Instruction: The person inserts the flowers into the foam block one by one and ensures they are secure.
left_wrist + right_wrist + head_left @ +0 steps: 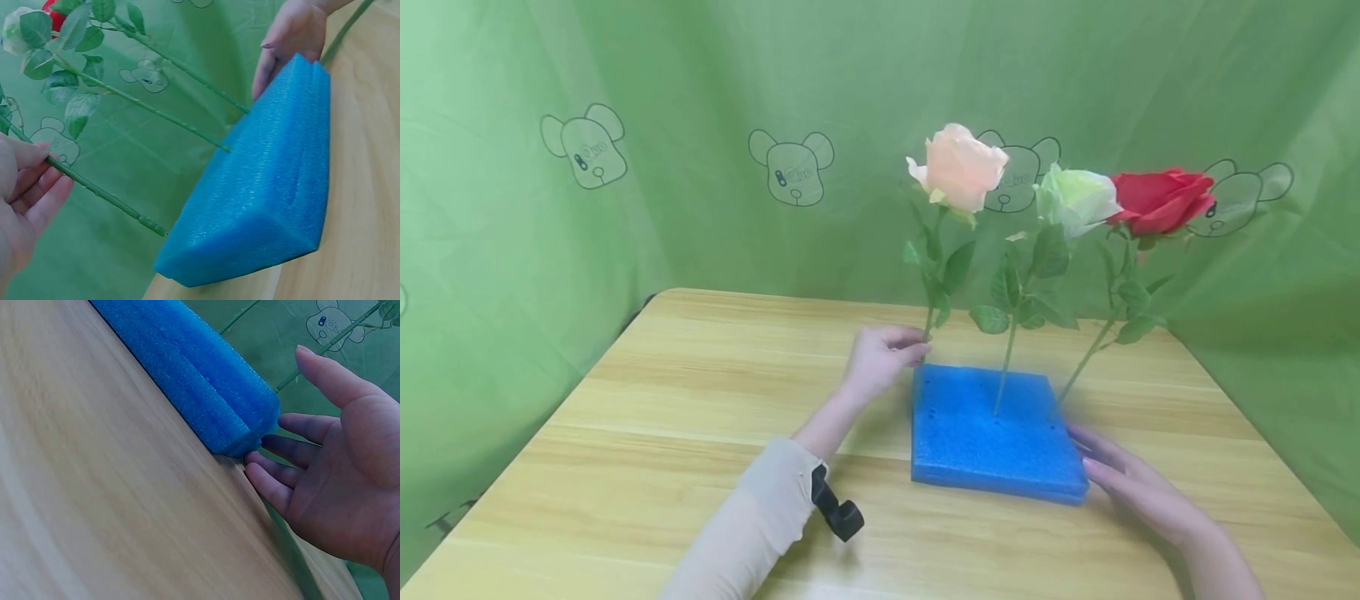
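Observation:
My left hand [880,358] pinches the green stem [109,197] of a peach artificial rose [962,171] between thumb and fingers. In the left wrist view, the stem's lower end meets the near edge of a blue foam block [992,454]; how deep it goes, I cannot tell. A white-green rose [1077,202] stands in the block's middle, and a red rose [1161,202] leans rightward from its right side. Beside the block's right end is my right hand [350,450], fingers extended, their tips against or very near the foam.
The block lies on a wood-grain table [685,417]. A green curtain [700,217] printed with bear heads hangs behind and at the sides. A black strap mount [838,508] sticks out from my left sleeve [752,508]. Small holes dot the foam's top.

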`<state>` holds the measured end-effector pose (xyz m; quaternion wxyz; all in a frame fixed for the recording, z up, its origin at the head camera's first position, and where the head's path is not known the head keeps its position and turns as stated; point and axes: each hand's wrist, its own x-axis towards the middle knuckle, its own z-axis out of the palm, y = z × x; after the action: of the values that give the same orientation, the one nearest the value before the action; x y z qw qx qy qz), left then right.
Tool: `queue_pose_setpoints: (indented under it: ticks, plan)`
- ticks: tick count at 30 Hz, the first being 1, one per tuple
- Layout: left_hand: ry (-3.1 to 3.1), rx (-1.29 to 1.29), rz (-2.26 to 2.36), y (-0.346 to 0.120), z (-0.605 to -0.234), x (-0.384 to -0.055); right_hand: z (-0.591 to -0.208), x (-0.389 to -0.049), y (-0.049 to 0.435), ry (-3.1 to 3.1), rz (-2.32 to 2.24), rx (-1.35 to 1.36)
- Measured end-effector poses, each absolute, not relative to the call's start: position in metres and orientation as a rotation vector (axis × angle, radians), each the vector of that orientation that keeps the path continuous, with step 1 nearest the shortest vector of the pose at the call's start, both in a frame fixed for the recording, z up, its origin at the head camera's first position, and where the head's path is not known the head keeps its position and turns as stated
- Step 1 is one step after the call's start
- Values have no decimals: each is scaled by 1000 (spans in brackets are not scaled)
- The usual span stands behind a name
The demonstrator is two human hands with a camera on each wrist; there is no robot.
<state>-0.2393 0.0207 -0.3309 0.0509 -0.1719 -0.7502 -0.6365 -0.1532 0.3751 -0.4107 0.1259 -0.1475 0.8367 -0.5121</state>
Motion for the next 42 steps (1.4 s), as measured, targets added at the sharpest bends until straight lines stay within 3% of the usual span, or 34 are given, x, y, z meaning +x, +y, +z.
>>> queue_pose_setpoints:
  ticks: [42]
  plan:
    - [-2409, -534, -1876, 42, -345, -235, -411, -153, 376, 2484, -1458, -460]
